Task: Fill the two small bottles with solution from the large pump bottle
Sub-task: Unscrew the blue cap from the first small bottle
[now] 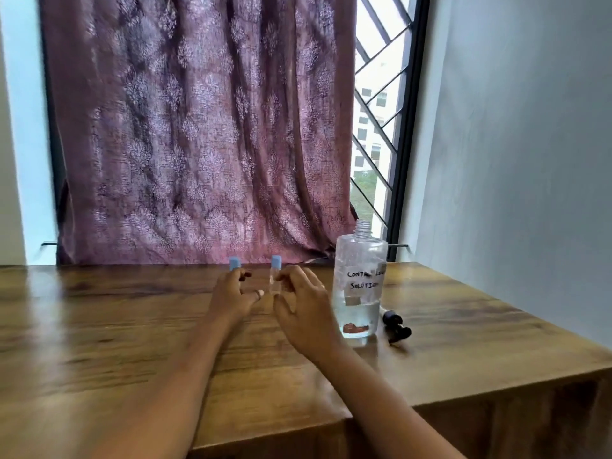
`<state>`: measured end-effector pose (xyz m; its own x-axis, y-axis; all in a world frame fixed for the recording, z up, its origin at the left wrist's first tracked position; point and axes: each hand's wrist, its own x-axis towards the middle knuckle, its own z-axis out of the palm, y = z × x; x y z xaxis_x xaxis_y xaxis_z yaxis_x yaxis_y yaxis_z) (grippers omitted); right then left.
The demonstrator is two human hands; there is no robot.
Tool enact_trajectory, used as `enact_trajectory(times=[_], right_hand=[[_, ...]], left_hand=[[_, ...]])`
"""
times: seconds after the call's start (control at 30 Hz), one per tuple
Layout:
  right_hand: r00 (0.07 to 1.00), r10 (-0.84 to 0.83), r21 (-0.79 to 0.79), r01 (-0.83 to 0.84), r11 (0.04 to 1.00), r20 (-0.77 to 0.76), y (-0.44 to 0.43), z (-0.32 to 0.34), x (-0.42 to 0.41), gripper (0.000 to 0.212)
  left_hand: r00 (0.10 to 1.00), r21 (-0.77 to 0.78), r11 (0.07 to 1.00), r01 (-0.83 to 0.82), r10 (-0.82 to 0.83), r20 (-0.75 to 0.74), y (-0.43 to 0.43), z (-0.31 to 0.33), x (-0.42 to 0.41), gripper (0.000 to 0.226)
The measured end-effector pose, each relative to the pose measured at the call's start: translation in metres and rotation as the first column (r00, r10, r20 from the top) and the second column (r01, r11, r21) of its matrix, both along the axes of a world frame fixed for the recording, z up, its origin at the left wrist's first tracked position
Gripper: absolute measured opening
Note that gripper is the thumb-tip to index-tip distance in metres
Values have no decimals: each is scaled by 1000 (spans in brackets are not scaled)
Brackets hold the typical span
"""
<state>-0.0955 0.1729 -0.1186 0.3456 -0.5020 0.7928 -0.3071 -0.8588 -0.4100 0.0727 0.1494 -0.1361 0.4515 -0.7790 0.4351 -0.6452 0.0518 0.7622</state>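
Two small clear bottles with blue caps stand upright near the far edge of the wooden counter (132, 326), in front of a patterned purple curtain (198, 127). The left hand (231, 294) has its fingers curled around the left small bottle (234, 263), of which little more than the cap shows; whether it is actually clamped or only touching I cannot tell, since the picture is blurred there. The right hand (303, 309) is loosely spread just beside the right small bottle (275, 274), fingertips close to its body, and contact cannot be made out either. To the right stands the large bottle (359, 286), hand-labelled as contact lens solution, its neck bare and roughly a third full of clear liquid; the black pump head (395, 324) lies on the counter just beside its base. Both small bottles are capped, so the step in hand looks like taking them up to uncap them — nothing appears to have been poured yet. To do it well, steady each light bottle low on its body with one hand while twisting the cap with the other, one at a time, and set the caps down well away from the edge. With the pump off, filling would mean pouring from a wide neck into a narrow mouth — tilt slowly and keep the small bottle close under the lip.
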Motion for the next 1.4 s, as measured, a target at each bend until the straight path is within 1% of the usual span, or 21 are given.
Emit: enact_trajectory(times=[0.03, 0.07, 0.13, 0.17, 0.23, 0.3, 0.37, 0.53, 0.63, 0.77, 0.83, 0.93, 1.0, 1.07, 1.1, 1.17, 1.2, 1.23, 1.3, 1.33, 1.4], right_hand=[[1000, -5, 137, 4, 991, 8, -9, 0, 14, 28], [1000, -20, 286, 15, 958, 11, -21, -2, 25, 32], [998, -61, 510, 45, 859, 14, -45, -6, 44, 36], [995, -103, 566, 80, 820, 9, -58, -8, 51, 37], [980, -200, 619, 167, 767, -16, -81, -11, 62, 44], [963, -263, 626, 243, 742, -61, -99, -10, 67, 52], [953, -284, 612, 290, 736, -111, -112, -8, 71, 59], [955, -234, 602, 296, 742, -181, -140, -5, 82, 67], [959, -231, 599, 282, 750, -163, -150, -13, 86, 60], [968, -191, 559, 248, 791, -160, -145, -15, 83, 38], [978, -133, 556, 202, 806, -163, -138, -11, 77, 31], [987, 37, 649, 75, 757, -157, -124, -7, 66, 25], [975, 105, 662, 53, 748, -198, -116, -7, 55, 23], [970, 158, 677, 9, 736, -185, -106, -5, 39, 21], [969, 188, 702, -23, 712, -159, -100, -5, 30, 20], [958, 265, 745, -97, 659, -111, -90, -4, 12, 19], [953, 288, 744, -125, 656, -94, -86, -3, 5, 21], [957, 281, 723, -149, 675, -66, -82, -2, 1, 25], [985, 173, 625, -149, 766, 23, -79, -1, 0, 30], [993, 104, 558, -115, 822, 51, -78, -1, 2, 28], [1000, -4, 410, 0, 912, 11, -75, -2, 9, 25]], left_hand=[[1000, 10, 1000, -8, 8, 12, -1, -3, 3, 45], [1000, 20, 1000, -13, 13, 21, 0, -5, 4, 45], [1000, 13, 1000, -20, 20, 18, -1, -9, 7, 43], [1000, 0, 1000, -23, 23, 21, -1, -9, 9, 42], [998, -20, 999, -43, 44, 35, -3, -10, 15, 39], [998, -45, 997, -57, 59, 33, -5, -9, 19, 37], [996, -57, 996, -62, 65, 54, -7, -9, 21, 35], [991, -36, 999, -40, 44, 127, -16, -13, 22, 33], [981, -22, 999, -27, 30, 193, -17, -14, 16, 29], [981, -10, 1000, -18, 20, 195, -16, -14, 11, 29], [985, 9, 1000, 7, -9, 173, -16, -14, 9, 34], [995, 44, 996, 76, -79, 66, -13, -12, 6, 46], [992, 68, 990, 127, -126, -16, -9, -10, 4, 50], [975, 98, 973, 209, -200, -98, -7, -10, 3, 46], [963, 114, 961, 252, -237, -129, -7, -10, 3, 42], [941, 140, 936, 322, -300, -156, -3, -8, -1, 36], [932, 150, 924, 351, -329, -151, 0, -7, -5, 35], [925, 161, 913, 375, -355, -139, 1, -6, -7, 35], [919, 171, 904, 392, -379, -105, 4, -5, -9, 35], [922, 174, 905, 388, -378, -87, 5, -5, -9, 35], [927, 183, 909, 375, -373, -50, 6, -7, -8, 33]])
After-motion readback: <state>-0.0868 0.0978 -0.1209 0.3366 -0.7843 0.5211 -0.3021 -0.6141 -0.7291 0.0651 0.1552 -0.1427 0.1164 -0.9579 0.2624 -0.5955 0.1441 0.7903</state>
